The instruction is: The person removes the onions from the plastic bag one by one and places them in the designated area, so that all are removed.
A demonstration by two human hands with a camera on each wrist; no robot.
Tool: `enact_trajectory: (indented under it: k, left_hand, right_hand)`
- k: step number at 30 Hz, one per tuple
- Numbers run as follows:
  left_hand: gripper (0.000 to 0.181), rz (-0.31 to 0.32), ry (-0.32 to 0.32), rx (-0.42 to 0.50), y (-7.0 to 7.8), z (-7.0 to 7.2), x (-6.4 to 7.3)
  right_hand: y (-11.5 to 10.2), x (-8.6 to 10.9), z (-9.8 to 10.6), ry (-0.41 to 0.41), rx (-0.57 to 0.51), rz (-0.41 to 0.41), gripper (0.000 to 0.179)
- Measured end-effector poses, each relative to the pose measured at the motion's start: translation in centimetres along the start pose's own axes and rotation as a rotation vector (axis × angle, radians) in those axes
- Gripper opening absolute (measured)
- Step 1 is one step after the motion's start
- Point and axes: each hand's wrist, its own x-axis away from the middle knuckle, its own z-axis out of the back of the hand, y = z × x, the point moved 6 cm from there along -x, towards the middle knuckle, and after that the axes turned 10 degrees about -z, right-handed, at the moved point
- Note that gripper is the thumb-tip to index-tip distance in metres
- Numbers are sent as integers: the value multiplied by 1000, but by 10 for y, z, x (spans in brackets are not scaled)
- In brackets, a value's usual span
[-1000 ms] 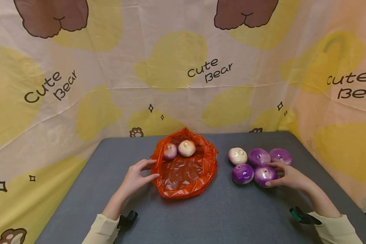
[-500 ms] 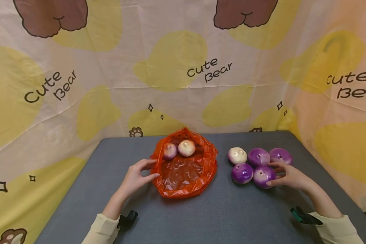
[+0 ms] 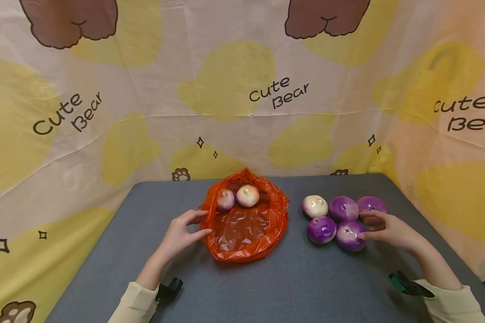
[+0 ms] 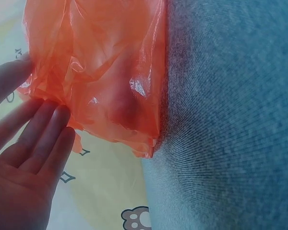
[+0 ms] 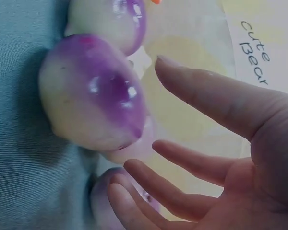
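Note:
My left hand [image 3: 180, 233] rests at the left side of an orange plastic bag [image 3: 250, 255]. In the left wrist view its fingers are fairly straight and spread from the thumb, with tips at the bag. Inside the open bag lie a purple-tinged onion [image 3: 226, 200] and a whiter onion [image 3: 248, 196]. On the right, my right hand [image 3: 390, 231] hovers beside the nearest purple-and-white onion [image 3: 350, 235]. The right wrist view shows its thumb and fingers spread, with a gap between them and that onion [image 5: 91, 93].
Grouped with the nearest onion are a white onion [image 3: 315, 207] and purple onions, one at the front left [image 3: 321, 229], one in the middle [image 3: 344, 209] and one at the back right [image 3: 372, 204]. A grey table [image 3: 275, 291] lies under everything, with a patterned cloth [image 3: 234, 89] behind.
My right hand has drawn slightly right, away from the nearest onion, its fingers coming off it. That onion has shifted slightly toward the front. The left hand and bag stay as they were.

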Motion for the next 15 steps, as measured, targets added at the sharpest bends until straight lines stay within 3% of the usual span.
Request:
enact_trajectory:
  k: [6,15]
  left_hand:
    - [45,0,2,-9,-1,1,-1]
    - [46,11,-4,-18,0,2,-1]
  right_hand:
    - [-15,-3,7,34,2,12,61]
    - [-55,-19,2,51,29,68,58]
